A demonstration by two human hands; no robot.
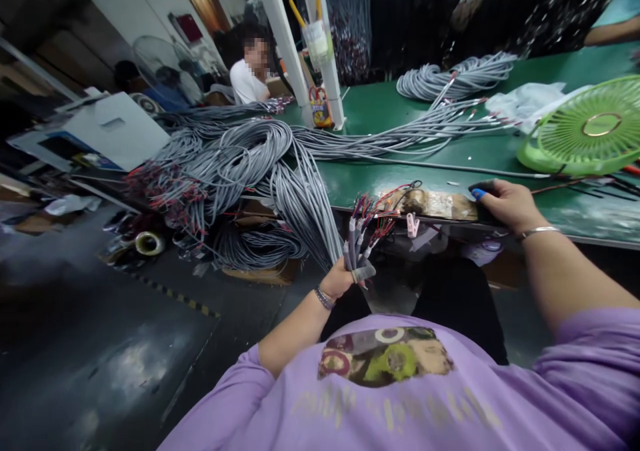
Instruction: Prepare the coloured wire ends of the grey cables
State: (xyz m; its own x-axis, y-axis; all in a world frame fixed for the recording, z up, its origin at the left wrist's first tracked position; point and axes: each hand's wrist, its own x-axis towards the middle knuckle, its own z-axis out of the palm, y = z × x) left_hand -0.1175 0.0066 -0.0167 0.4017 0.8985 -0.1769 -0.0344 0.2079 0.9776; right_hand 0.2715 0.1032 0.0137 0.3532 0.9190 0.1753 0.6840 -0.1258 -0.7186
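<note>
My left hand (345, 279) is closed round a bunch of grey cable ends (357, 234) whose stripped red and coloured wires fan upward just below the table edge. These cables run back into a big heap of grey cables (240, 171) hanging off the green table (400, 177). My right hand (505, 204) rests on the table edge, fingers curled over a small dark tool with a blue tip (479, 193); what it is I cannot make out. A worn taped patch (435, 204) lies between the two hands.
A green fan (585, 131) lies on the table at the right. Another coil of grey cables (455, 77) sits farther back beside white plastic (530, 101). A white post (283, 37) stands mid-table. A person in white sits beyond it. Boxes (110, 131) and a tape roll (149, 243) lie at left.
</note>
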